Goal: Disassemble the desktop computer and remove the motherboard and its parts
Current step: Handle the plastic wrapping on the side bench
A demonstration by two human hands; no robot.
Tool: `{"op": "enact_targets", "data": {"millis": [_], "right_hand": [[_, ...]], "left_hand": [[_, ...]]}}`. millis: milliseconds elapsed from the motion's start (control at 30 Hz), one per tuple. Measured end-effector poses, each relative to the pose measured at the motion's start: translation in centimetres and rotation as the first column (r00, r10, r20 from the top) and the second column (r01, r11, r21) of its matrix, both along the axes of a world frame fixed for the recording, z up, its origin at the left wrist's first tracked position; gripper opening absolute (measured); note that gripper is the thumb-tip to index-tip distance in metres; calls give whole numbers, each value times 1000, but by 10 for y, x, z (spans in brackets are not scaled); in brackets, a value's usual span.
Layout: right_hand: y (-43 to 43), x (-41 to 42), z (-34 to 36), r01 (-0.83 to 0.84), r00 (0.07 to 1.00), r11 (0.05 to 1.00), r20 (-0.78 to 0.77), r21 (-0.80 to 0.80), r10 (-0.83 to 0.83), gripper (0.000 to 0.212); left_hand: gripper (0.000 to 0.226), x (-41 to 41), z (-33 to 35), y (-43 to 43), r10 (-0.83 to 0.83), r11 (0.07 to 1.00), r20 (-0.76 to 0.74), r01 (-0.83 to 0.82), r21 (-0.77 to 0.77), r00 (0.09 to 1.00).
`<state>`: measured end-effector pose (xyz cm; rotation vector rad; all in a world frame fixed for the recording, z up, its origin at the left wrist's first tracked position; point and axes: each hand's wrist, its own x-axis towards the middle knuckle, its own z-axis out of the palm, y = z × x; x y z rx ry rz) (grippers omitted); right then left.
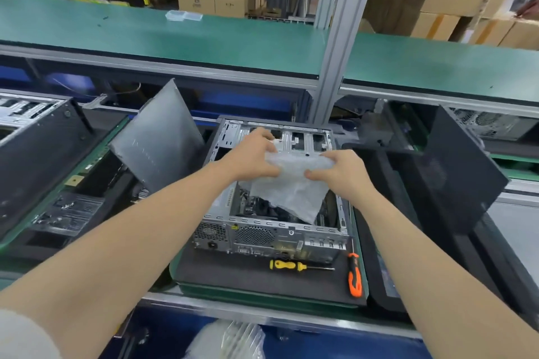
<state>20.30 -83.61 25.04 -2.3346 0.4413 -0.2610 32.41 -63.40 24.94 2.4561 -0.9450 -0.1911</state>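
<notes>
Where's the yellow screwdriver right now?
In the head view, the yellow screwdriver lies on the black mat at bottom centre, just in front of the open computer case, with the orange screwdriver to its right.

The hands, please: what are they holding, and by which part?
A whitish plastic bag: left hand grips its upper left edge, right hand its upper right edge.

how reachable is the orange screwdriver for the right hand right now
Probably yes, once freed: the right hand grips the plastic bag, while the orange screwdriver lies uncovered on the mat.
</notes>
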Motion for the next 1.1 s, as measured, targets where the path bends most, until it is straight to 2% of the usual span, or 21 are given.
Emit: {"op": "enact_targets", "data": {"millis": [33,100,167,200,300,367,500,667,800,867,933,1000,1100], "right_hand": [[-1,-3,0,-23,998,998,63,57,19,37],[-6,-11,1,-80,987,958,158,274,38,37],[-5,-24,5,-129,972,832,237,540,-3,37],[-1,-30,5,-156,963,758,268,633,-25,42],[18,-47,3,-215,946,604,317,767,-66,54],[33,-57,-2,-242,948,552,316,798,-41,54],[72,-76,-28,-276,960,534,256,799,113,45],[138,-89,-79,-252,944,502,97,828,315,42],[198,-98,-115,-199,899,460,-25,865,437,45],[238,-105,-132,-187,860,468,-86,864,502,48],[278,-114,-150,-198,829,487,-119,850,546,45],[320,-127,-167,-191,801,483,-149,855,580,44],[382,-147,-192,-157,743,460,-203,874,638,47]], "left_hand": [[46,-3,4,2,54,995,-33,-57,-85,998],[35,-12,13,10,86,953,-216,-143,-266,973],[16,-29,23,20,-10,872,-449,-212,-441,894],[11,-40,27,26,-58,828,-509,-244,-506,859],[17,-77,28,41,-73,739,-552,-327,-589,831],[18,-100,21,56,-81,673,-596,-398,-624,799],[19,-149,-10,107,-62,566,-700,-552,-612,712],[33,-212,-71,180,74,429,-833,-772,-470,548],[48,-267,-110,238,95,242,-901,-888,-391,423],[55,-301,-126,272,74,177,-916,-909,-377,395],[51,-335,-145,303,52,147,-913,-908,-393,404],[45,-366,-163,331,60,33,-915,-917,-398,400],[41,-406,-182,366,124,-252,-924,-889,-383,363]]}}
